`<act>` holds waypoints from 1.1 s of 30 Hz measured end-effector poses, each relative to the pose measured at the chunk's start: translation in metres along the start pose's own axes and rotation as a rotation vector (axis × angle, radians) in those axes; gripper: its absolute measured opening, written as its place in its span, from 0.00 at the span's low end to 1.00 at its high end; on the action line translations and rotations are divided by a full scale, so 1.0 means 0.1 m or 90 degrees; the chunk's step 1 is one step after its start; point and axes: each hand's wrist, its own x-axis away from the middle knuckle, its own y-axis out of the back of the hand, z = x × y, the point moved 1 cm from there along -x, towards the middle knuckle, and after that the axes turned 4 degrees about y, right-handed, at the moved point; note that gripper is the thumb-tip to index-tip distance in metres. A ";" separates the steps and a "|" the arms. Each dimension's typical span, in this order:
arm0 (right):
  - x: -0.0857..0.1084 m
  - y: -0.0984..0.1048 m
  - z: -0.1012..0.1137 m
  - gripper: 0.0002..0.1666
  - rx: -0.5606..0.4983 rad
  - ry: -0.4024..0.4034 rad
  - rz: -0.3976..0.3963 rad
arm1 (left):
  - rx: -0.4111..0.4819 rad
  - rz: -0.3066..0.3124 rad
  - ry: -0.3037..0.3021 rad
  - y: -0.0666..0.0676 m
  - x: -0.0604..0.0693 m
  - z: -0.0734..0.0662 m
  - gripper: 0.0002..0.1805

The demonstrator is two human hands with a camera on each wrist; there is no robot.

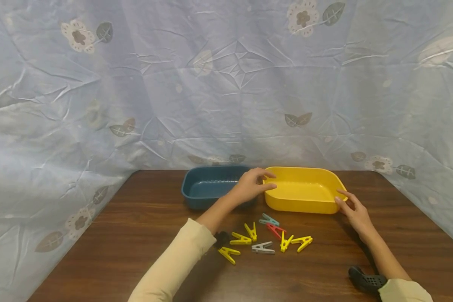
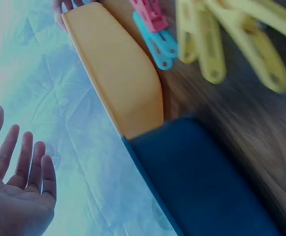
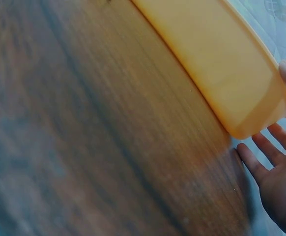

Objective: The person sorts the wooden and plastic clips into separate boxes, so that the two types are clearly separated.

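My left hand [image 1: 249,184] hovers between a dark blue plastic bin [image 1: 198,202] and a yellow plastic bin [image 1: 302,205], its fingers reaching over the yellow bin's left end. In the left wrist view the fingers [image 2: 22,164] are spread and hold nothing. At the yellow bin's right end is my right hand [image 1: 356,214]. Its thumb is at the rim, and the other fingers extend loosely beside the end wall in the right wrist view. Both bins stand side by side; the yellow one's visible inside holds nothing, while the left arm partly covers the blue one.
Several yellow clothespins [image 1: 241,239] lie in front of the bins with a grey clothespin [image 1: 263,248], a red clothespin [image 1: 275,231] and a light blue clothespin [image 1: 269,220]. Behind the wooden table [image 1: 136,235] hangs a flowered cloth [image 1: 226,105].
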 end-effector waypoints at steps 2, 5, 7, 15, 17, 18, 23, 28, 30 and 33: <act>0.00 0.00 0.01 0.32 -0.001 0.002 0.000 | 0.012 0.001 -0.002 0.07 0.13 0.02 0.17; 0.00 -0.01 0.02 0.32 -0.002 0.004 0.001 | 0.057 0.022 0.006 0.16 0.36 0.09 0.17; 0.00 -0.01 0.02 0.33 0.001 0.002 0.004 | 0.091 0.049 0.017 0.21 0.54 0.14 0.16; 0.00 -0.01 0.03 0.33 -0.007 0.001 0.000 | 0.196 0.156 0.092 0.27 1.17 0.35 0.16; 0.00 0.00 0.03 0.33 -0.006 0.004 0.000 | 0.203 0.154 0.101 0.26 1.27 0.39 0.16; 0.00 0.00 0.02 0.33 -0.007 0.004 0.000 | 0.206 0.154 0.102 0.25 1.31 0.41 0.16; 0.00 0.00 0.02 0.33 -0.007 0.004 0.003 | 0.197 0.174 0.095 0.20 1.44 0.52 0.17; 0.01 0.01 0.03 0.32 -0.007 -0.001 0.004 | 0.152 0.202 0.078 0.16 1.51 0.66 0.18; 0.01 0.01 0.04 0.32 -0.011 0.001 0.006 | 0.139 0.205 0.075 0.14 1.55 0.71 0.18; 0.01 0.01 0.03 0.32 -0.017 0.001 0.014 | 0.130 0.204 0.076 0.12 1.59 0.77 0.18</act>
